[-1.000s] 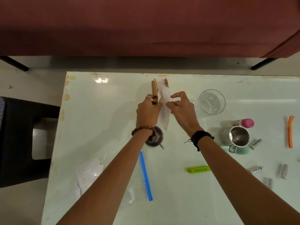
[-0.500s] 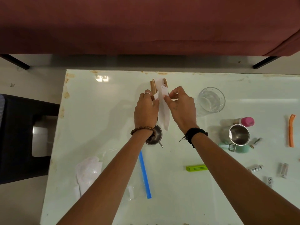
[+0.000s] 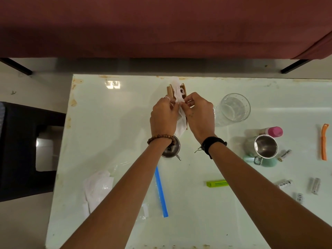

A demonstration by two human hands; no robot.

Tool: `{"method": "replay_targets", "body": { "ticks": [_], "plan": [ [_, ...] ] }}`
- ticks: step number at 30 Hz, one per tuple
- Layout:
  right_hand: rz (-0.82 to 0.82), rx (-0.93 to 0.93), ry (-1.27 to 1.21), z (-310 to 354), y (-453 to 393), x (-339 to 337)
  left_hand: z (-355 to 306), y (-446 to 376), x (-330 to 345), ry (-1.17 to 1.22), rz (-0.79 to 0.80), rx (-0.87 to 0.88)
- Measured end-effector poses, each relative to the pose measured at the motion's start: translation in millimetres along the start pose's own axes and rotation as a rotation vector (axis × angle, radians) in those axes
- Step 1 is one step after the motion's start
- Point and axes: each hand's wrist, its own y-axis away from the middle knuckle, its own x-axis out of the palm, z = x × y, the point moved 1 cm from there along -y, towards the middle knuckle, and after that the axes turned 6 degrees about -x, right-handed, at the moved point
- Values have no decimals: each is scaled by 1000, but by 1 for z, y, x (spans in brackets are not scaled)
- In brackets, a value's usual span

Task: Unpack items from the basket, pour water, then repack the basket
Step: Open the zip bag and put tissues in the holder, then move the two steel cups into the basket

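Left hand: the left hand (image 3: pixel 162 116) pinches the left edge of a white tissue (image 3: pixel 180 112) between curled fingers, above the far middle of the table (image 3: pixel 115 126)
Right hand: the right hand (image 3: pixel 200 115) pinches the same tissue from the right side, its fingertips almost meeting those of the left hand
Tissue: it stands up out of a wooden holder (image 3: pixel 173 90) and hangs down between the two hands, its lower end near the table top
Wooden holder: two upright wooden sides just behind the hands, with the tissue between them; whether it is the basket of the task I cannot tell
Glass: a clear glass (image 3: pixel 233 108) stands to the right of the right hand, near it but apart
Steel mug: a steel mug (image 3: pixel 264 147) stands further right, with a pink-capped bottle (image 3: pixel 273 131) lying just behind it
Small steel cup: a small steel cup (image 3: pixel 171 150) stands partly hidden under the left wrist
Plastic bag: a clear bag with a blue strip (image 3: pixel 161 191) lies near the left forearm, white tissue showing inside it
Other things: a green bar (image 3: pixel 216 183), an orange tool (image 3: pixel 324 141) and some batteries (image 3: pixel 285 184) lie on the right part of the table
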Motion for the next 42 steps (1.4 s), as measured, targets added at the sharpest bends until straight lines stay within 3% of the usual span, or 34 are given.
{"method": "replay_targets", "body": {
  "ticks": [7, 20, 27, 29, 34, 38, 42],
  "plan": [
    [-13, 10, -12, 6, 0, -2, -1, 1, -3, 23, -26, -8],
    [-40, 30, -63, 12, 17, -14, 5, 19, -19, 39, 91, 1],
    [-70, 41, -213, 21, 74, -29, 14, 93, -50, 274, 32, 84],
    [-88, 103, -239, 13, 98, -39, 25, 122, -46, 355, 50, -62],
    [-118, 418, -351, -24, 156, -61, 44, 176, -12, 678, 165, -728],
    [-262, 658, -476, -58, 178, -80, 42, 185, 14, 756, 148, -817],
    [-533, 841, -673, -89, 179, -100, 35, 176, 34, 877, 67, -842]
  ]
}}
